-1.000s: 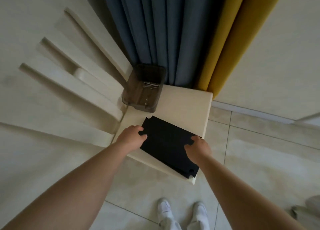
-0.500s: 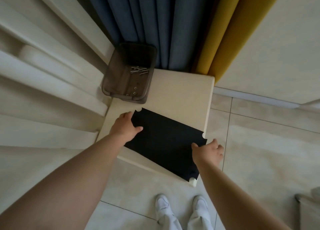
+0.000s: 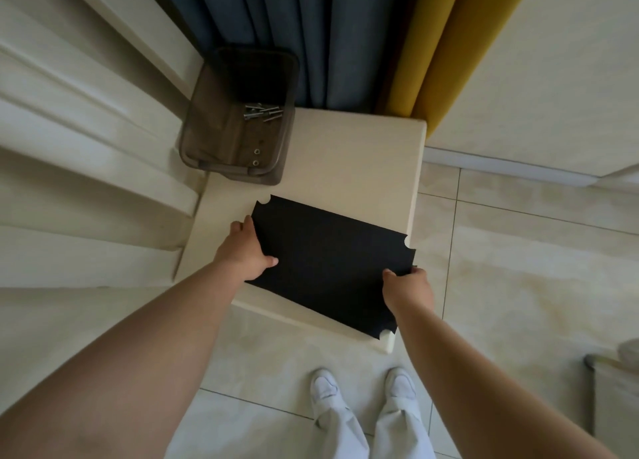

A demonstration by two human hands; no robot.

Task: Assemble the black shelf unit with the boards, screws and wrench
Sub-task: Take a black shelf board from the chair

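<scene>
Board (image 3: 328,265) now square-on across tabletop (image 3: 352,161); right hand (image 3: 408,287) shifted to its right edge, left hand (image 3: 247,247) grips opposite edge. Positioning under way.

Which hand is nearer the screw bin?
Left. The left hand holds the board's edge just below the bin; the right hand grips the far edge.

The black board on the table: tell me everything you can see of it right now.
The black board is a flat matte rectangle with a rounded notch cut into each visible corner. It lies flat on the cream table, skewed to the table's edges, its right end reaching past the table's right edge. The left hand holds its left edge, thumb on top; the right hand pinches its right edge. Nothing lies on it; no screws are fitted.
</scene>
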